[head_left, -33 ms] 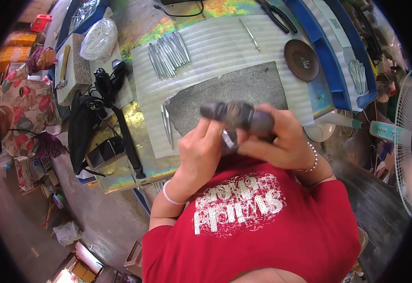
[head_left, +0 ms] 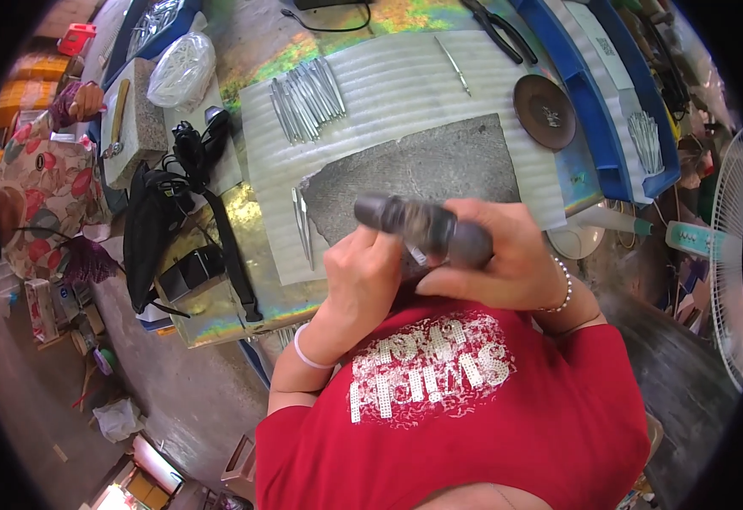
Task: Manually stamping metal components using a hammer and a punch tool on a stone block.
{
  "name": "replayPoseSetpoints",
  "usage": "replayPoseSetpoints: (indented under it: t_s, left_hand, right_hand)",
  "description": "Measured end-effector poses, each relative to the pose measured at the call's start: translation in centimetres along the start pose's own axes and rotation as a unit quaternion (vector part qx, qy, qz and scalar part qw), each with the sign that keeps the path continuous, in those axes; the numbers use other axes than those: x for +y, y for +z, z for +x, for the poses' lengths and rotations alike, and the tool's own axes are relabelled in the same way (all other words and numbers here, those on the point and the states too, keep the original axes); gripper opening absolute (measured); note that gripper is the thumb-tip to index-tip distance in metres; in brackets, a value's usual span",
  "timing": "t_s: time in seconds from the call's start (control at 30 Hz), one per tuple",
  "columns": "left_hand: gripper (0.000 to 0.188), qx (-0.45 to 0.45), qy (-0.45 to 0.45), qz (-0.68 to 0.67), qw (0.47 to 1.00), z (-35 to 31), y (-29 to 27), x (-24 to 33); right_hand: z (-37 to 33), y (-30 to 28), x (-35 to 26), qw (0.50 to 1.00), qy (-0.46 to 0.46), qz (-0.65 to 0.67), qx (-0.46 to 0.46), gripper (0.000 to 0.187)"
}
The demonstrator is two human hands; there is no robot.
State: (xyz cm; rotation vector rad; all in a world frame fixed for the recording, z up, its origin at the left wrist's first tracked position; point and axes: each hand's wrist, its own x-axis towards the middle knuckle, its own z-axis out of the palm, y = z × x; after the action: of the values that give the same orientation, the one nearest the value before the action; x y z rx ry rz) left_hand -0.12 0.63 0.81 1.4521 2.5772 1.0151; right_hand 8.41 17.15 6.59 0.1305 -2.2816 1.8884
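My right hand [head_left: 507, 268] is closed around a dark hammer [head_left: 422, 225], its blunt double-ended head toward me and its handle hidden. Just left of it, my left hand [head_left: 359, 274] has its fingers pressed together under one end of the hammer head. A small silvery metal piece [head_left: 416, 254] shows between the hands, partly covered; which fingers touch it I cannot tell. Both hands are at the near edge of a rough grey stone slab [head_left: 422, 157]. Slim metal tweezers [head_left: 302, 223] lie to the slab's left.
White foam sheeting [head_left: 388, 85] holds a bundle of metal rods [head_left: 309, 98], a single thin rod [head_left: 454, 66] and a round brown dish [head_left: 545, 110]. Black pliers [head_left: 500, 32] and a blue tray [head_left: 596, 140] lie right; a black bag [head_left: 146, 238] lies left. Another person's hand [head_left: 88, 100] shows far left.
The hammer head has tilted, its right end dropping toward me. My right hand has shifted slightly with it, while my left hand stays nearly in place.
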Motion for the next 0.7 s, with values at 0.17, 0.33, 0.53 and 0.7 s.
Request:
replayPoseSetpoints:
  t_s: [0.17,0.33,0.53,0.7]
  left_hand:
    - [0.020,-0.018,0.022,-0.057,0.998,0.7,-0.3,0.1]
    - [0.031,0.072,0.073,-0.044,0.994,0.1,0.6,-1.4]
    - [0.019,0.068,0.052,-0.085,0.993,0.3,0.6,-1.5]
    - [0.018,0.053,0.046,-0.102,0.992,0.3,0.9,-1.8]
  right_hand:
    - [1.3,0.6,-0.2,0.985,-0.116,-0.128,-0.025,0.025]
    - [0.9,0.0,-2.8,0.996,0.027,-0.081,-0.018,0.026]
    - [-1.6,-2.2,-4.7,0.992,0.038,-0.104,-0.067,0.047]
    - [-1.6,-2.0,-5.2,0.983,-0.015,-0.173,-0.057,0.055]
